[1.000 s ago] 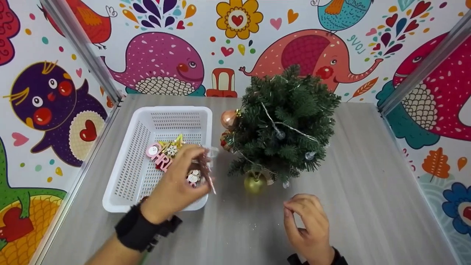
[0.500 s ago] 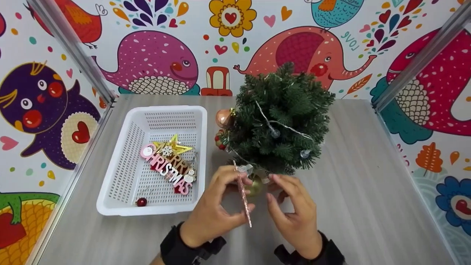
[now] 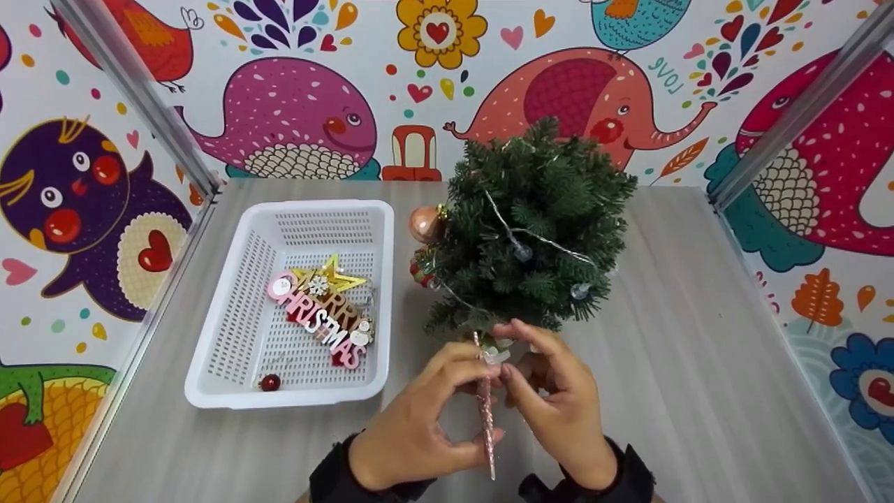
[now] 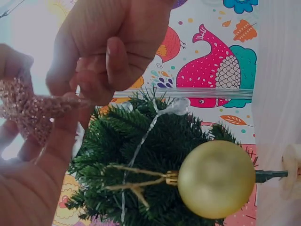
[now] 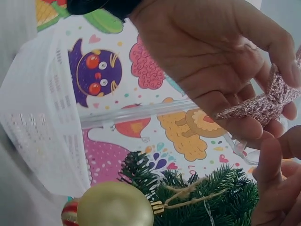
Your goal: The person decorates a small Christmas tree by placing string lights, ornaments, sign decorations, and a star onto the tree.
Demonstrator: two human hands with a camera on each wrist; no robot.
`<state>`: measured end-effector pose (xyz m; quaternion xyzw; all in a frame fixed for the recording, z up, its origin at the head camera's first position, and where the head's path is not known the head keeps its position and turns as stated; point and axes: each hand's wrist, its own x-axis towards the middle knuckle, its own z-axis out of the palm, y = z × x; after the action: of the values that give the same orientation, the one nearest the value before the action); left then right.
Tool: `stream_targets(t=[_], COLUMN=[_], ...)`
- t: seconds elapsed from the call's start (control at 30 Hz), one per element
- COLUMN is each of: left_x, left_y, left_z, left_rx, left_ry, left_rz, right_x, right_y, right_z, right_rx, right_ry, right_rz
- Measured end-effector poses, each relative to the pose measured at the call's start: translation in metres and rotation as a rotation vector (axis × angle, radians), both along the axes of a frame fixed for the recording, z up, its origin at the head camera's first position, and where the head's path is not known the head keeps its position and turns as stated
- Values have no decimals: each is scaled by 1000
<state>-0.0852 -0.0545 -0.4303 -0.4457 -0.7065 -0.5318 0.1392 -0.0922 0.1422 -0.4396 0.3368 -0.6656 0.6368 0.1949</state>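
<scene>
Since the earlier frame the star (image 3: 487,419) has moved from the basket (image 3: 386,293), left of the tree (image 3: 538,237), to the tree's near side; the left hand (image 3: 422,412) pinches it; the right hand (image 3: 559,398) is at its clear tie (image 3: 497,356), grip not determinable; step in hand judged to be sorting the tie; next move calls for a steady star and the tie spread clear of the needles.
</scene>
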Motion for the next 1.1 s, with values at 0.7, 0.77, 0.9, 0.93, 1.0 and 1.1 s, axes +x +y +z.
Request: stream_targets(t=[0.7, 0.77, 0.9, 0.93, 1.0, 1.1], left_x=[-9, -10, -13, -13, -14, -14], left_y=[17, 20, 25, 26, 28, 28], left_z=[-40, -48, -58, -59, -60, -61], left_rx=[-218, -252, -290, -293, -294, -285], left_ry=[154, 178, 241, 256, 295, 324], left_rz=[88, 102, 124, 130, 149, 160], right_x=[-11, -10, -8, -8, -8, -8], right_y=[17, 17, 17, 18, 18, 19], right_z=[12, 9, 5, 4, 3, 3], right_rx=[-183, -203, -178, -168, -147, -128], right_ry=[19, -12, -4, 2, 8, 4], right_rz=[-166, -89, -35, -33, -33, -29])
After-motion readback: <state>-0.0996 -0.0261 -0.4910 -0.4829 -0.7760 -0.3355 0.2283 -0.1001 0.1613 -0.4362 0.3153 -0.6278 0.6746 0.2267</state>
